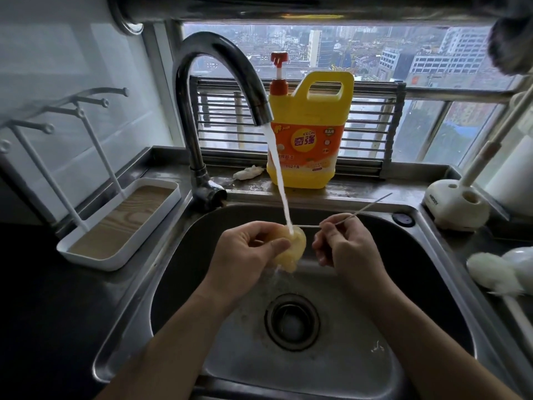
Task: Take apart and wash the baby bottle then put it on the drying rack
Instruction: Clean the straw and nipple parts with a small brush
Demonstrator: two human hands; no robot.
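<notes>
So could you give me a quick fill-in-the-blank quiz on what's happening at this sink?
The left hand holds the yellowish nipple under running ___.
The right hand pinches a thin wire aimed at the ___.
The yellow detergent jug has a ___ pump top.
The white drying rack stands to the sink's ___.
Missing words: water, nipple, red, left.

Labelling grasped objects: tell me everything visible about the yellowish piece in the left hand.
The yellowish piece is pale, translucent and rounded, like soft silicone, probably the bottle's teat. The left hand pinches it over the sink. The tap's stream strikes its top; water runs off below. A thin white rod, pinched by the right hand, reaches its upper edge.
</notes>
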